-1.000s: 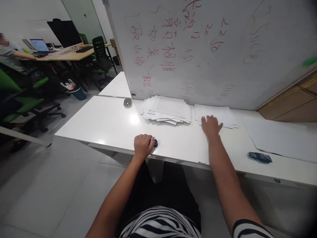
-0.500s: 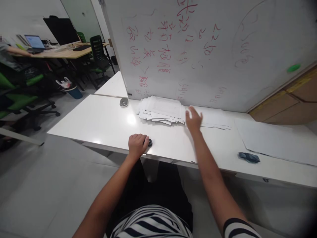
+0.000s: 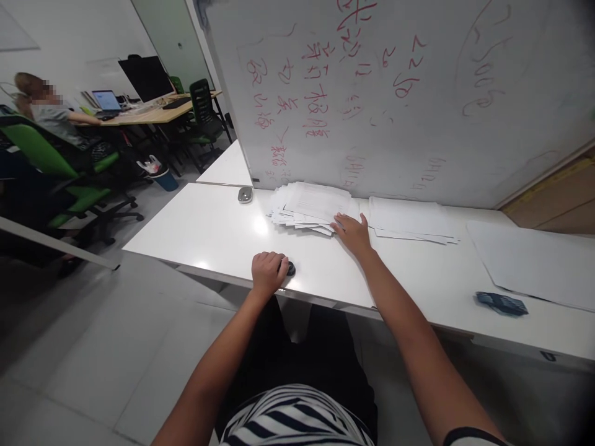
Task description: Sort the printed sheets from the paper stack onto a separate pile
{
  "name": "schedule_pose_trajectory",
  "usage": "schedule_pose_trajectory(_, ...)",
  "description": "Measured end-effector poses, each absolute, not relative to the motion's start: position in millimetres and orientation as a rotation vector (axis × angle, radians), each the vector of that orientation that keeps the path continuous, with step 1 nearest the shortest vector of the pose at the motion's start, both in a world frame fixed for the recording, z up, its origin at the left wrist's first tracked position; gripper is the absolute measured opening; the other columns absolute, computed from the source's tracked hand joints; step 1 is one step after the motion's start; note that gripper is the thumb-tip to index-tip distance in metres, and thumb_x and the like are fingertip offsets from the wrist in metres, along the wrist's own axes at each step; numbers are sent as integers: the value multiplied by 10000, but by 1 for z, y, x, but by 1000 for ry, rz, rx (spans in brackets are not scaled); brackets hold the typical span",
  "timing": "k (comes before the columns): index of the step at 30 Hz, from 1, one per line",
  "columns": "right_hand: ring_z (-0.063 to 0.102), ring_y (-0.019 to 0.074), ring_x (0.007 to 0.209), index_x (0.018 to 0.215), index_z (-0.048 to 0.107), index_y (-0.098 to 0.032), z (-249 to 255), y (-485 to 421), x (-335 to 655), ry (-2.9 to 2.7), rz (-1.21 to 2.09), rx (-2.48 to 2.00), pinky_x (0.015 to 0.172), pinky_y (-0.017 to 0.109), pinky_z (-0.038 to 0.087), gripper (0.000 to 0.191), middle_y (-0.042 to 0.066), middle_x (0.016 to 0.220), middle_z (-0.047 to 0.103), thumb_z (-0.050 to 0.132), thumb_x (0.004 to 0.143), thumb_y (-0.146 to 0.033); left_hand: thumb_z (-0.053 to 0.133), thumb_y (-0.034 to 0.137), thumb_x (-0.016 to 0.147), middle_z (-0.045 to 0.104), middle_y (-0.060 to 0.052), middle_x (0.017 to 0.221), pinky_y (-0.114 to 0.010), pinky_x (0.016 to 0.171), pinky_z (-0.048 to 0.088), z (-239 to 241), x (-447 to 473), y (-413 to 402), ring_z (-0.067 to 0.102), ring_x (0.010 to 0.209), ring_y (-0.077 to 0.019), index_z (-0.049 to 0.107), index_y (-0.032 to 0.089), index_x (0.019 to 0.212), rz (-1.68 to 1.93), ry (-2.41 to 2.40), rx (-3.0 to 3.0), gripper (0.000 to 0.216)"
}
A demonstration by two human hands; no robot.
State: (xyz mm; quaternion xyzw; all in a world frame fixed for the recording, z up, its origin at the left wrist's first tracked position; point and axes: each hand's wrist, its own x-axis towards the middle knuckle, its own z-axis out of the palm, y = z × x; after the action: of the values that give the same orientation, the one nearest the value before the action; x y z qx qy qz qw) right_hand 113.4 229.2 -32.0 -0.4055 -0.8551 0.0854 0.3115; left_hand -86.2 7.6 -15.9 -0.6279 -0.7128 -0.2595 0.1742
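My left hand (image 3: 267,272) rests near the front edge of the white table (image 3: 195,229), its fingers curled round a small black round object (image 3: 290,269). My right hand (image 3: 351,230) reaches forward and lies with fingers spread on the near right corner of a messy pile of printed sheets (image 3: 311,204). A second, flatter stack of paper (image 3: 411,218) lies just to the right of that hand, untouched.
A whiteboard (image 3: 395,93) with red writing stands along the table's back edge. A small grey device (image 3: 245,194) sits at the back left, a dark flat object (image 3: 502,303) and a large sheet (image 3: 534,263) at the right. A person (image 3: 51,114) sits at a far desk among green chairs.
My right hand has left the right-hand stack, swung left through the air and come down on the corner of the left pile. My left hand has stayed on the black object.
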Motion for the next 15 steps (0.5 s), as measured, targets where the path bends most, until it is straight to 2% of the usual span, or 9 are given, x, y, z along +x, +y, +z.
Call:
schedule_pose_trajectory(5, 580, 239, 1161, 1166, 626, -176, -37, 221, 104, -2276, 112, -1070, 1091, 449, 252, 392, 128, 1219, 647, 323, 978, -339, 465, 272, 900, 644, -36, 725, -357, 750, 314, -17, -87, 8, 534, 751, -195, 627, 220, 790, -734, -2018, -1781, 202)
schedule_pose_trajectory(8, 502, 265, 1252, 1315, 517, -159, -35, 219, 102, -2323, 26, -1073, 1117, 472, 200, 439, 140, 1304, 587, 329, 968, -351, 459, 273, 903, 631, -35, 708, -354, 742, 314, -17, -87, 8, 527, 737, -194, 615, 217, 771, -731, -2010, -1778, 212)
schedule_pose_trajectory(12, 271, 317, 1406, 1472, 276, -165, -33, 221, 101, -2353, -16, -1102, 1115, 559, 162, 597, 127, 1496, 368, 395, 931, -386, 455, 277, 905, 617, -34, 689, -354, 731, 312, -17, -86, 7, 523, 725, -192, 607, 214, 756, -727, -1997, -1773, 222)
schedule_pose_trajectory(15, 364, 266, 1368, 1456, 310, -171, -36, 222, 103, -2419, 50, -1025, 1125, 548, 168, 544, 115, 1473, 406, 360, 918, -230, 452, 283, 907, 617, -35, 692, -355, 732, 313, -16, -86, 6, 522, 726, -191, 606, 214, 754, -721, -2001, -1781, 227)
